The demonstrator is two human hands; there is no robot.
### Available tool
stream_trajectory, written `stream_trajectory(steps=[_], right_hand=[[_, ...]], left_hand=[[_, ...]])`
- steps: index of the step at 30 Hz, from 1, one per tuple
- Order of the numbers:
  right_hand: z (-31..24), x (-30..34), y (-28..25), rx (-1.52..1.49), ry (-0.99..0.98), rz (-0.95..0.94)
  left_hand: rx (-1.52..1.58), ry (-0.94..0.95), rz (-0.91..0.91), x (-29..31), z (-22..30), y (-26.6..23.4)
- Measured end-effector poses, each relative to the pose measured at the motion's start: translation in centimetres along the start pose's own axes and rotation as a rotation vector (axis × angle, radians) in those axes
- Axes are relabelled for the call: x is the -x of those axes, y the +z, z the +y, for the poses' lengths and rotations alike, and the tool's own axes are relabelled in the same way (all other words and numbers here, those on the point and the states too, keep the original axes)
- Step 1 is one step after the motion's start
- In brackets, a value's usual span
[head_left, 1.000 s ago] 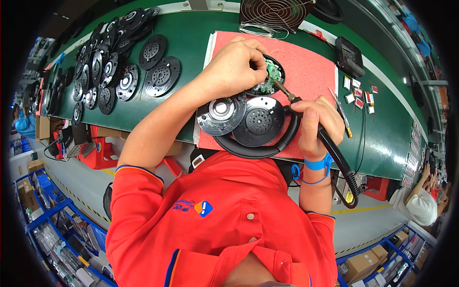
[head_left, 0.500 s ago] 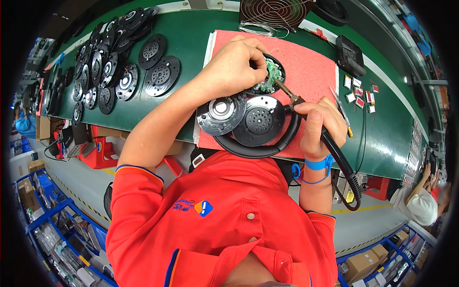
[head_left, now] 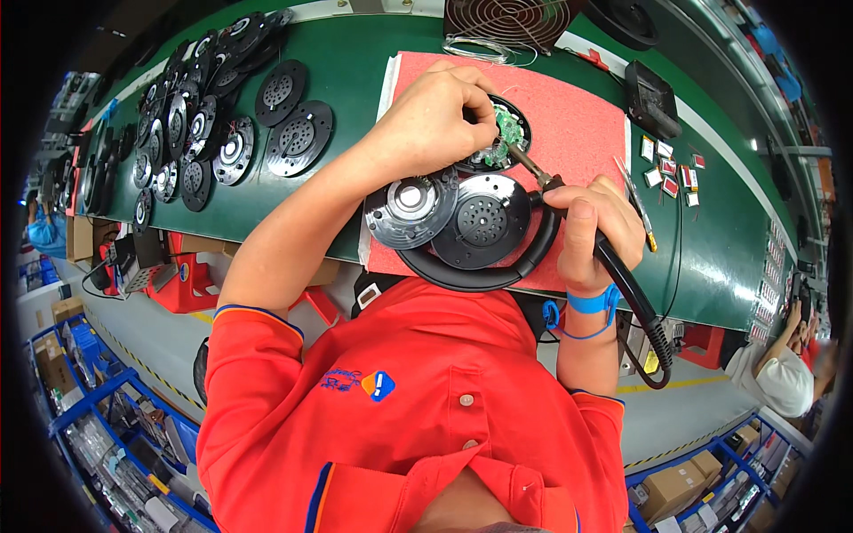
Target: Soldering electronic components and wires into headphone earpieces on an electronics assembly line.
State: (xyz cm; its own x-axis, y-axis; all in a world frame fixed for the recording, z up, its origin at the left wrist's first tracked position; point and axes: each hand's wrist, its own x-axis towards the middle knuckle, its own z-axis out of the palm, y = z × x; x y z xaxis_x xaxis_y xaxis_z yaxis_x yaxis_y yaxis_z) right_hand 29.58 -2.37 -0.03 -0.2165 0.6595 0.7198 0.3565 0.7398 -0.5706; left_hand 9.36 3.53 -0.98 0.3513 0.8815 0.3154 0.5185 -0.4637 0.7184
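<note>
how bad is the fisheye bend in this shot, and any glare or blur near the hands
Head view: the green bench edge bows strongly and the corners go black; centre is sharp, with the left hand and soldering iron crisp; mild glare on the shiny round plate; rim shelves look soft.

A: We log bright, even overhead light; colours saturated on the green bench (head_left: 355, 98) and the red mat (head_left: 577, 124).

B: We note soft, short shadows under the left hand (head_left: 435, 120), and faint glare on the round metal plate (head_left: 410, 206).

A: We record heavy fisheye bending, a black rim vignette, and blur softening the shelving (head_left: 98, 426) at the edges.
</note>
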Motion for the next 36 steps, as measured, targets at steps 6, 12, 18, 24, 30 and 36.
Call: stream_trajectory(steps=[6,12,18,24,30,36], right_hand=[[0.0,-0.1,0.1,0.016,-0.01,-0.003],[-0.4,-0.1,0.2,0.0,0.031,-0.016],[-0.4,-0.1,0.3,0.014,0.024,-0.018],[-0.3,0.1,0.1,-0.01,-0.013,0.049],[0.3,-0.3,-0.8,0.009,-0.025,0.054],[0.7,-1.9,-1.7,-0.001,-0.042,0.072]], left_hand=[[-0.019,-0.007,-0.017,0.1,-0.1,-0.1],[-0.046,-0.012,-0.032,0.1,0.0,-0.1],[-0.063,-0.023,-0.035,0.2,0.2,-0.1],[-0.064,-0.031,-0.035,0.1,0.4,-0.1],[-0.028,-0.052,-0.055,-0.2,0.1,-0.2],[-0.068,-0.02,0.083,-0.9,-1.1,-0.3]])
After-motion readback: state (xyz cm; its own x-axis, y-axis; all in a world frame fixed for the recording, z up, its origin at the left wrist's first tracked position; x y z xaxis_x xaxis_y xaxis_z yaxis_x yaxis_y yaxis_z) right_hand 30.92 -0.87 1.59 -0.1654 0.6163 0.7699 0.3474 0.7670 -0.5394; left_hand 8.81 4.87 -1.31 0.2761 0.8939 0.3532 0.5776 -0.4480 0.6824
